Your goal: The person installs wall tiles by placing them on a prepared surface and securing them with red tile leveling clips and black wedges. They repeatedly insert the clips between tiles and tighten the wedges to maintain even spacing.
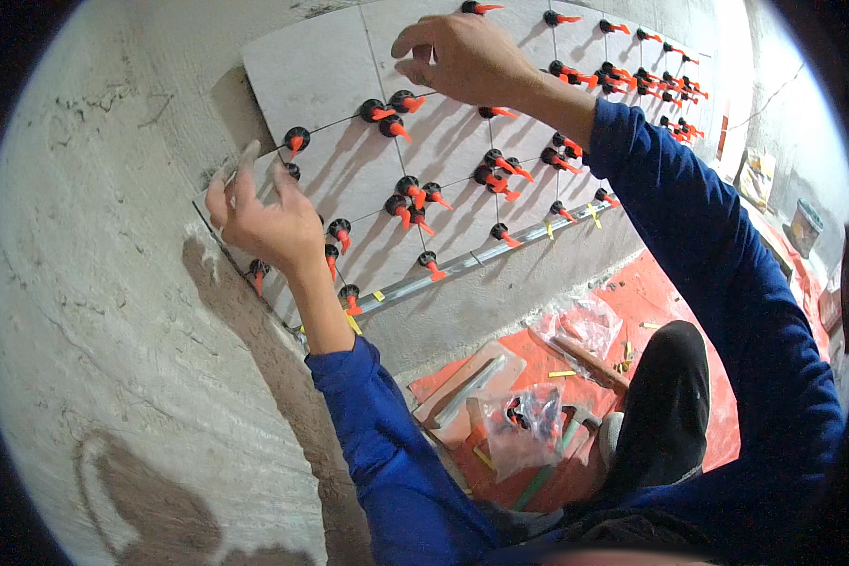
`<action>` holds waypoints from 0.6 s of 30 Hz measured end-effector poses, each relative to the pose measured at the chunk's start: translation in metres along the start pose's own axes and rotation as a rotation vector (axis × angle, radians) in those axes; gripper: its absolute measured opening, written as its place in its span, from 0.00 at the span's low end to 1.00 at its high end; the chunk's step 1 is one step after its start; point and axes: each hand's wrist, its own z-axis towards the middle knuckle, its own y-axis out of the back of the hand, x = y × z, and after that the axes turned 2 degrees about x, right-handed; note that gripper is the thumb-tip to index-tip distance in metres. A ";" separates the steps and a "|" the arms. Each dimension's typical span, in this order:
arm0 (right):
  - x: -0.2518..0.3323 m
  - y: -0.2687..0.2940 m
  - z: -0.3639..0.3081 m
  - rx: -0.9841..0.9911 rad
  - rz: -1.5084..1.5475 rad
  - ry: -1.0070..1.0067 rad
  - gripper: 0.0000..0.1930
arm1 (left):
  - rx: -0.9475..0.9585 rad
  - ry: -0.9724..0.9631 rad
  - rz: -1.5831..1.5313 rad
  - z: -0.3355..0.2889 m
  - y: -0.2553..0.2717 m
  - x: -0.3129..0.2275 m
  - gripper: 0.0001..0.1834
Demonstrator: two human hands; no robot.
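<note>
Large pale grey tiles (316, 71) cover part of the wall before me. Black tile levelling knobs with red handles (414, 189) sit along their joints. My left hand (269, 215) is at the left edge of the tiling, fingers spread, close to a levelling knob (297, 140) at the corner of a joint. Whether its fingertips touch the tile edge I cannot tell. Higher up, my right hand (467, 61) hovers over the upper tiles with fingers bent and apart. I see nothing in either hand.
A metal strip (453, 267) with yellow wedges runs under the lowest tiles. On red sheeting (726, 415) by my knee lie a float (470, 391), a clear plastic bag (524, 439) and a hammer (583, 416). Bare rough wall (132, 217) is at left; a bucket (806, 226) stands far right.
</note>
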 end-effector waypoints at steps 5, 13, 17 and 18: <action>-0.008 -0.032 -0.021 0.016 0.030 0.163 0.13 | 0.218 0.043 -0.340 -0.020 -0.018 -0.044 0.11; -0.005 -0.060 -0.013 -0.012 -0.269 0.325 0.10 | 0.322 0.183 -0.476 -0.037 -0.073 -0.050 0.22; -0.006 -0.061 -0.003 0.067 -0.302 0.382 0.10 | 0.331 0.145 -0.339 -0.041 -0.089 -0.045 0.19; -0.006 -0.060 0.000 0.088 -0.304 0.400 0.10 | 0.352 0.170 -0.344 -0.042 -0.092 -0.044 0.18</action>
